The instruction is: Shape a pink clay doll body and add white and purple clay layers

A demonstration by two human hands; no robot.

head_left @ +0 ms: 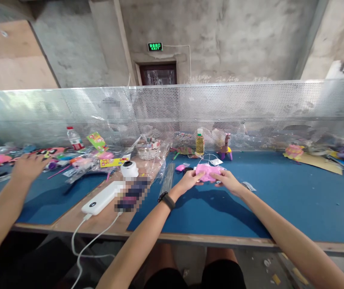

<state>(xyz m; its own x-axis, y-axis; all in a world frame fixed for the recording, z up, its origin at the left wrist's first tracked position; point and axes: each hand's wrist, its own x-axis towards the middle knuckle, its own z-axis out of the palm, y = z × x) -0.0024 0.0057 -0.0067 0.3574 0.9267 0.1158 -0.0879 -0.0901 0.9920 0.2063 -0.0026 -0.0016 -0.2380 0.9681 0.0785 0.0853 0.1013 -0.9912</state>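
Note:
A flat pink piece of what looks like soft modelling clay (208,172) is held up over the blue mat, stretched between my two hands. At its left side my left hand (189,180), with a black band on the wrist, grips it, thumb on top. Closed on its right edge is my right hand (230,180), thumb on its face too. Fingers beneath the clay are hidden. Just behind stand thin bent wires (209,156) and a small white packet (216,161). A small pink packet (183,167) lies left of them.
A bundle of thin rods (167,178) lies left of my hands. Behind stand an oil bottle (200,143) and a clay figure (226,148). A power bank (102,197), a phone (132,194) and a white camera (129,170) sit left. Further left reaches another person's hand (29,168).

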